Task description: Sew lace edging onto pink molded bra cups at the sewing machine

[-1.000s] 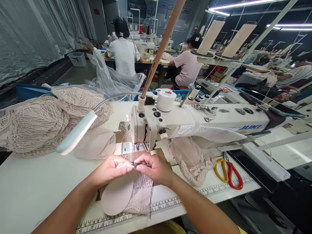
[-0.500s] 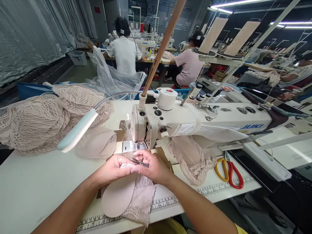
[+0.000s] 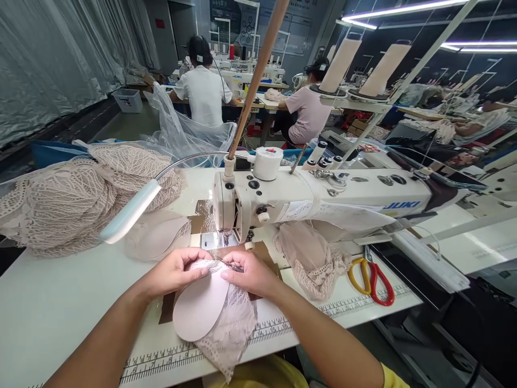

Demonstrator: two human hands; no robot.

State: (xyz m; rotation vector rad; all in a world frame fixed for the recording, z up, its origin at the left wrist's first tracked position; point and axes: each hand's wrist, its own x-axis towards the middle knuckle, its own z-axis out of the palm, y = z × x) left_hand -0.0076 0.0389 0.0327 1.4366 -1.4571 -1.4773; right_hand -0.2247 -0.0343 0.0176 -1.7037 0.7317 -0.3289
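Note:
My left hand (image 3: 175,269) pinches the top edge of a beige padded cup (image 3: 200,310) that has a pale lace piece (image 3: 232,328) under it. My right hand (image 3: 250,272) is closed on a thin dark metal tool (image 3: 230,264), its tip at the cup's upper edge. Both hands sit on the white table (image 3: 60,307) just in front of the needle area (image 3: 224,237) of the white JUKI sewing machine (image 3: 323,194). The lace hangs over the ruler strip (image 3: 161,361) at the table's front edge.
A large heap of lace pieces (image 3: 68,199) lies at the left, with a gooseneck lamp (image 3: 131,210) over it. Another cup (image 3: 159,240) and a lace bundle (image 3: 311,258) flank the machine. Red-and-yellow scissors (image 3: 374,277) lie to the right. Two people sit at machines behind.
My hands and the cup have shifted slightly left and away from me, closer to the needle plate. The view has tilted a little; more lace now hangs over the table edge.

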